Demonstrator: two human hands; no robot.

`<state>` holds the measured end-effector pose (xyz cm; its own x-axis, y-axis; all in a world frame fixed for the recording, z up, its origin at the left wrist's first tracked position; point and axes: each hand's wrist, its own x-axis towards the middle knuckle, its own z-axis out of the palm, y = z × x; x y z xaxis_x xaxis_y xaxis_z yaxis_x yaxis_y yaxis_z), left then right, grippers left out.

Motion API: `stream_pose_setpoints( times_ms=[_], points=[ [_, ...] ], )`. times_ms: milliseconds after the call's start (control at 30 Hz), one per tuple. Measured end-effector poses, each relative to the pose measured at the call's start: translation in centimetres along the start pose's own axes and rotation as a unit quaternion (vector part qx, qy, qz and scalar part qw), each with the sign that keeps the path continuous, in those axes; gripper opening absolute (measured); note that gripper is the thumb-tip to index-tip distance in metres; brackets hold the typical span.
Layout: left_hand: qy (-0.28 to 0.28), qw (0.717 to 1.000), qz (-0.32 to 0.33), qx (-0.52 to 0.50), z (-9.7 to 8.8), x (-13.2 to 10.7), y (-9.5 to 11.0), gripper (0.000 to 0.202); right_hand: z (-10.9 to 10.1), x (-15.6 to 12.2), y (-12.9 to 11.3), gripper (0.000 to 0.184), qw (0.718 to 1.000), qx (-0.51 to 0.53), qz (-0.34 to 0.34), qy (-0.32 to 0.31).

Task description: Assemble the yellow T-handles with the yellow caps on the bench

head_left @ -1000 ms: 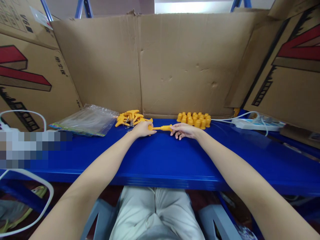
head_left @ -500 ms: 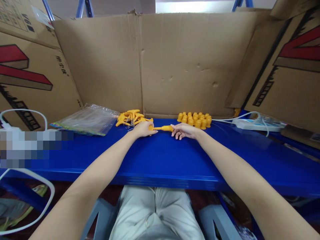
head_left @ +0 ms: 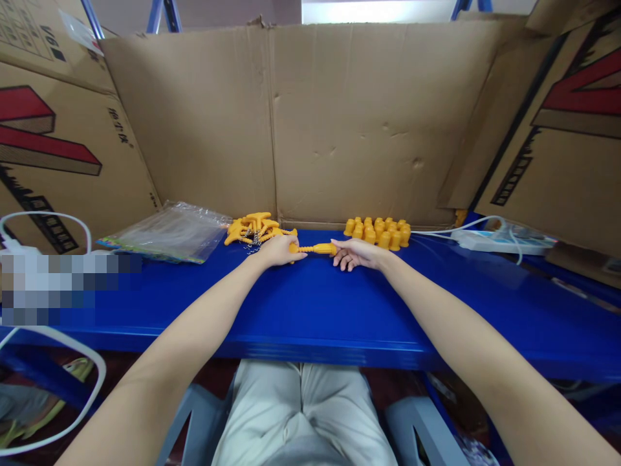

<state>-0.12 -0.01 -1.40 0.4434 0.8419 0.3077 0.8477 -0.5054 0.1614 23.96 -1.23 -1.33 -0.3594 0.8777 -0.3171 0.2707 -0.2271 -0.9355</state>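
Apparently to steady the yellow threaded piece [head_left: 321,248], my left fingers [head_left: 297,256] close round its nine-o'clock end while half-curled right fingers [head_left: 343,261] pinch three o'clock.

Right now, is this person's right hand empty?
No, the right hand holds one end of a yellow piece, opposite the left hand.

Beyond the left hand [head_left: 282,251], the blue table [head_left: 310,304] is backed by a creased cardboard panel [head_left: 369,110]; above that, a greyish wall [head_left: 237,11], blue metal posts [head_left: 154,17] and a bright strip [head_left: 373,11] are glimpsed. To the hand's left and far right, printed cartons [head_left: 53,136] are stood.
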Motion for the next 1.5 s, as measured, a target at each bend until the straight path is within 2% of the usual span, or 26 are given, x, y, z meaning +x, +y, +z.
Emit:
stream_pose_setpoints(
  times_ms=[233, 300, 433, 700, 867, 1100, 1500],
  points=[
    [-0.001, 1.0, -0.006, -0.012, -0.1, 0.0, 0.2, 0.039, -0.2, 0.0, 0.1, 0.045, 1.0, -0.013, -0.004, -0.019],
    [-0.01, 1.0, -0.014, -0.019, -0.2, 0.0, 0.2, 0.038, -0.2, -0.1, 0.1, 0.041, 1.0, -0.015, -0.016, -0.018],
    [-0.012, 0.999, -0.017, -0.033, -0.1, 0.0, 0.2, 0.036, -0.3, -0.1, 0.5, 0.018, 0.998, -0.012, -0.057, -0.01],
    [-0.011, 1.0, -0.011, -0.018, 0.0, 0.0, 0.0, 0.039, -0.2, 0.2, 0.8, 0.017, 0.996, -0.022, -0.081, -0.003],
    [-0.008, 1.0, -0.008, -0.005, 0.0, 0.0, 0.1, 0.039, 0.4, -0.3, 0.4, 0.026, 0.997, -0.017, -0.077, 0.013],
    [-0.005, 1.0, -0.005, 0.007, -0.2, -0.1, 0.4, 0.04, 0.8, -0.4, -0.1, 0.043, 0.999, -0.02, -0.03, 0.037],
    [-0.009, 1.0, -0.009, 0.007, -0.3, -0.2, 0.6, 0.041, 0.8, -0.2, -0.1, 0.047, 0.999, -0.021, -0.018, 0.031]
  ],
)
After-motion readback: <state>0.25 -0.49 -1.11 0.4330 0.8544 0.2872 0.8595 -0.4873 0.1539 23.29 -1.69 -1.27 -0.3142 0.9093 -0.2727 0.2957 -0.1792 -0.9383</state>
